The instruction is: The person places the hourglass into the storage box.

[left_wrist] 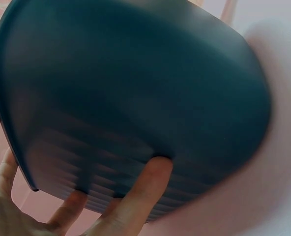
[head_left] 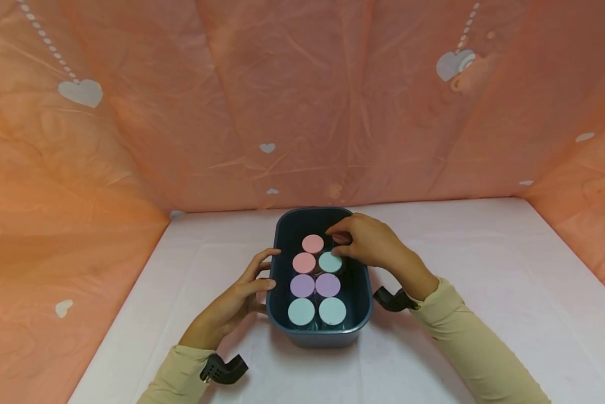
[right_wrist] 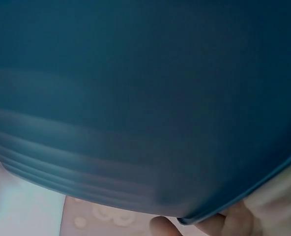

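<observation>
A dark blue plastic bin (head_left: pixel 321 331) holds several round-lidded jars in two rows. Their lids are mint (head_left: pixel 301 311), purple (head_left: pixel 302 286) and pink (head_left: pixel 304 263). My left hand (head_left: pixel 236 297) steadies the bin's left side: extended fingers and thumb press its outer wall (left_wrist: pixel 135 83), and one fingertip reaches the rim. Over the far right part of the bin is my right hand (head_left: pixel 370 238), its fingers bent down inside and its thumb beside a mint lid (head_left: pixel 330 262). Whether something is between those fingertips is hidden. The right wrist view shows mostly the bin's outside (right_wrist: pixel 135 98).
The bin stands on a white-covered table (head_left: pixel 458 252). An orange-pink sheet (head_left: pixel 302 112) with pale hearts hangs behind it and at both sides. A black wrist mount (head_left: pixel 224 370) sits at the left cuff, another mount (head_left: pixel 394 299) at the right.
</observation>
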Motion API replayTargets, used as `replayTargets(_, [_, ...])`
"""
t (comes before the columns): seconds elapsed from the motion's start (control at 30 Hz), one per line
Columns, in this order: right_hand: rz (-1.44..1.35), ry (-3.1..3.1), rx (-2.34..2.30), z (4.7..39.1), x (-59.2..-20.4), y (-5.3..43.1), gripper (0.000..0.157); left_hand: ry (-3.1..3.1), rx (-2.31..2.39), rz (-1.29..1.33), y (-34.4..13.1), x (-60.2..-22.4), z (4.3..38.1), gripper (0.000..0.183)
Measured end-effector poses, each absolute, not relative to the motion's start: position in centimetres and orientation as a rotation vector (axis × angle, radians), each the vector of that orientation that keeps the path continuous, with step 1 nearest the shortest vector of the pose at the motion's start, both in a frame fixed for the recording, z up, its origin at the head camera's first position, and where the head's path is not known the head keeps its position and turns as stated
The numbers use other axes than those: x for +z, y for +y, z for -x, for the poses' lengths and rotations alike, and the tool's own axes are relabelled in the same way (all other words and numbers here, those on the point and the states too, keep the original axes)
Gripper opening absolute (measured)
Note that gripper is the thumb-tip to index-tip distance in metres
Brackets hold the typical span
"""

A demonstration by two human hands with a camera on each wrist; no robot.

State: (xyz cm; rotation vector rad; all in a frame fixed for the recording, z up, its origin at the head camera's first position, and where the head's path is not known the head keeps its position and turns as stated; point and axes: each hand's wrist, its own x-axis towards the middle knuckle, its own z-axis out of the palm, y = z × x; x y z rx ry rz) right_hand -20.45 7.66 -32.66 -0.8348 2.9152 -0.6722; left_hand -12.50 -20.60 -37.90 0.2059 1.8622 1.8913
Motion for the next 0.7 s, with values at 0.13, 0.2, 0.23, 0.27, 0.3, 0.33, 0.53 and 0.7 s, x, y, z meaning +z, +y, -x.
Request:
replayTargets(0.13, [0.842, 2.909, -0.710, 20.4, -32.8, 7.7, 0.036, 1.879, 1.883, -0.193, -20.6, -37.8, 12.6, 0.061])
replayTargets(0.2, [0.849, 2.905, -0.727, 20.4, -32.9, 7.8, 0.033, 1.876, 1.883, -0.184, -20.6, -37.8, 12.6, 0.062])
replayTargets(0.23, [0.857, 2.904, -0.735, 20.3, -32.9, 7.9, 0.032, 1.875, 1.883, -0.179, -20.6, -37.8, 12.6, 0.062])
replayTargets(0.27, [0.863, 2.904, -0.746, 20.3, -32.9, 8.0, 0.032, 1.874, 1.883, -0.179, -20.6, -37.8, 12.6, 0.062])
replayTargets(0.3, [0.874, 2.905, -0.760, 20.2, -33.0, 8.1, 0.032, 1.876, 1.883, -0.181, -20.6, -37.8, 12.6, 0.061])
replayTargets(0.33, [0.890, 2.906, -0.777, 20.2, -33.1, 8.2, 0.032, 1.877, 1.883, -0.181, -20.6, -37.8, 12.6, 0.061])
replayTargets(0.53, [0.951, 2.856, -0.951, 19.4, -33.6, 9.4, 0.038, 1.899, 1.866, -0.205, -20.8, -37.9, 12.5, 0.061])
replayTargets(0.7, [0.954, 2.845, -1.018, 18.5, -32.7, 11.3, 0.044, 1.908, 1.872, -0.196, -21.0, -37.9, 12.2, 0.061])
